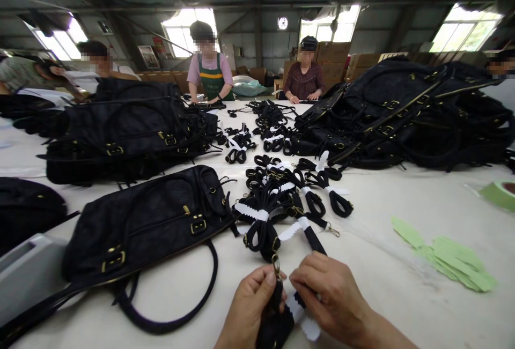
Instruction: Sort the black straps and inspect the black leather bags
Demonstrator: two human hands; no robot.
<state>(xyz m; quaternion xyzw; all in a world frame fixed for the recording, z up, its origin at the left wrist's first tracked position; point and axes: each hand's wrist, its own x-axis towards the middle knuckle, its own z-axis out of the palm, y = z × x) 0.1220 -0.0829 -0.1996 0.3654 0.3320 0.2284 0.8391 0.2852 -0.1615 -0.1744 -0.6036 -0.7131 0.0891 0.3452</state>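
Note:
At the front edge, my left hand [251,306] is closed round a black strap [277,292]. A gold-coloured swivel clasp [276,264] sticks up above its thumb. Close on the right, my right hand [336,295] has its fingers curled in; what lies between them is hidden. A white zigzag-edged strip [300,314] shows below and between both hands, against black material. Just beyond them lies a pile of black straps, many of the coils wrapped in white strips, such as this bundled strap [259,225]. A black handbag [156,223] with gold buckles lies to the left.
Stacks of black bags rise at the left [120,129] and right [386,118]. Light green strips [454,260] and a green tape roll [499,194] lie at the right. A grey bin [30,268] stands at the left edge. Several people work around the table [382,301].

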